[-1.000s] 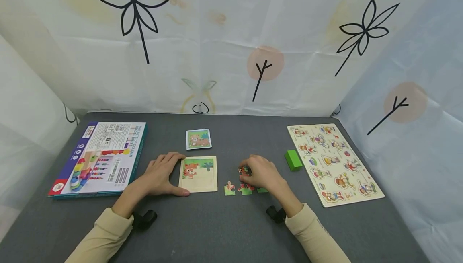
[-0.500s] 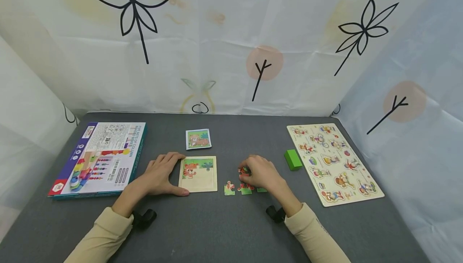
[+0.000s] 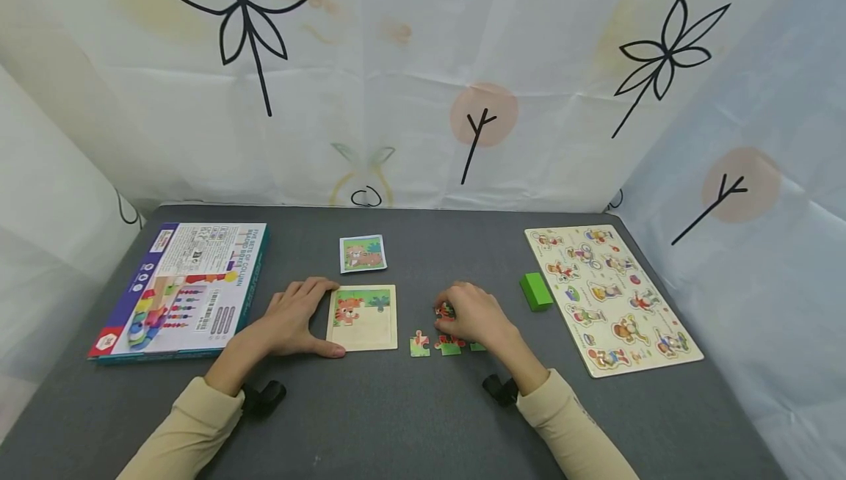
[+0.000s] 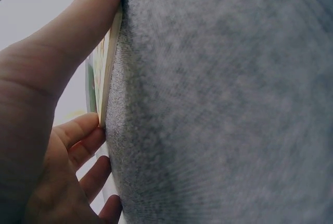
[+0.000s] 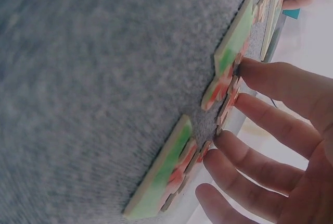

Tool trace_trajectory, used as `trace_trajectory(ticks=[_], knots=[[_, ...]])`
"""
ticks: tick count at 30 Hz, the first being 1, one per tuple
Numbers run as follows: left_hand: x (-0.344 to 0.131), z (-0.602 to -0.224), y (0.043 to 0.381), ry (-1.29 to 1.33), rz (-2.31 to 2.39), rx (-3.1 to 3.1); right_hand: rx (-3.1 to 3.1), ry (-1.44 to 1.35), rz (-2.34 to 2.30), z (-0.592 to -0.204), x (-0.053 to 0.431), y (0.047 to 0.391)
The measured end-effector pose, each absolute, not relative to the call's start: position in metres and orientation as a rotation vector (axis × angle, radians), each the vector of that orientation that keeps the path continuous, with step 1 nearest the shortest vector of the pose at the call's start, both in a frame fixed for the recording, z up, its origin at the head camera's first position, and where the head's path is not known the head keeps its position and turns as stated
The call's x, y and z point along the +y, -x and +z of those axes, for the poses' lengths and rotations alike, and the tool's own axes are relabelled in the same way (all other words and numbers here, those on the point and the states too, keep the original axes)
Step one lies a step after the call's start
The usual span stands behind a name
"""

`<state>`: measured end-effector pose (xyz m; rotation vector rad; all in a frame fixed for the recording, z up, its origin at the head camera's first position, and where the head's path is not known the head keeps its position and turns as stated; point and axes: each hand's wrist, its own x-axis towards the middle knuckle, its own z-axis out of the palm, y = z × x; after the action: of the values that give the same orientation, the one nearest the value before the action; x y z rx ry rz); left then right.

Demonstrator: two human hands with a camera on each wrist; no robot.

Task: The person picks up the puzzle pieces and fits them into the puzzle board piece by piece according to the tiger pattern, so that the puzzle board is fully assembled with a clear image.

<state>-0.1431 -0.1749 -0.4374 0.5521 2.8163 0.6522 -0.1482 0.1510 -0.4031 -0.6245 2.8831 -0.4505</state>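
Observation:
My left hand [image 3: 291,322] holds the left side of a square wooden puzzle board [image 3: 363,333], thumb at the near corner and index finger at the far one. A tiger cub and greenery fill the board's upper part; bare wood shows below. In the left wrist view the board's pale edge [image 4: 110,73] lies between thumb and index finger. Right of the board, my right hand [image 3: 472,313] pinches a red and dark jigsaw piece [image 3: 444,311], thumb and index finger at its sides. Green-and-red pieces [image 3: 419,345] lie just nearer, one partly under the hand.
A small picture card [image 3: 363,254] lies beyond the board. On the left is a large printed box [image 3: 192,289]. A green block [image 3: 536,292] sits beside a wooden figure board [image 3: 611,296] on the right. Printed white cloth [image 3: 396,62] hangs behind the grey table.
My right hand has shifted very slightly left with the piece at its fingertips. The left hand and the board stay in place.

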Motion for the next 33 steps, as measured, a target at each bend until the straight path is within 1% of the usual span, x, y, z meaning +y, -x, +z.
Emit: trace_trajectory(ticks=[12, 19, 33], knots=[[-0.175, -0.438, 0.143, -0.566, 0.661, 2.814, 2.88, 0.624, -0.499, -0.404, 0.147, 0.15], [-0.174, -0.438, 0.143, -0.558, 0.662, 2.807, 2.89, 0.669, -0.534, -0.4, 0.141, 0.151], [-0.175, -0.439, 0.144, -0.556, 0.655, 2.81, 2.869, 0.747, -0.571, -0.39, 0.11, 0.155]])
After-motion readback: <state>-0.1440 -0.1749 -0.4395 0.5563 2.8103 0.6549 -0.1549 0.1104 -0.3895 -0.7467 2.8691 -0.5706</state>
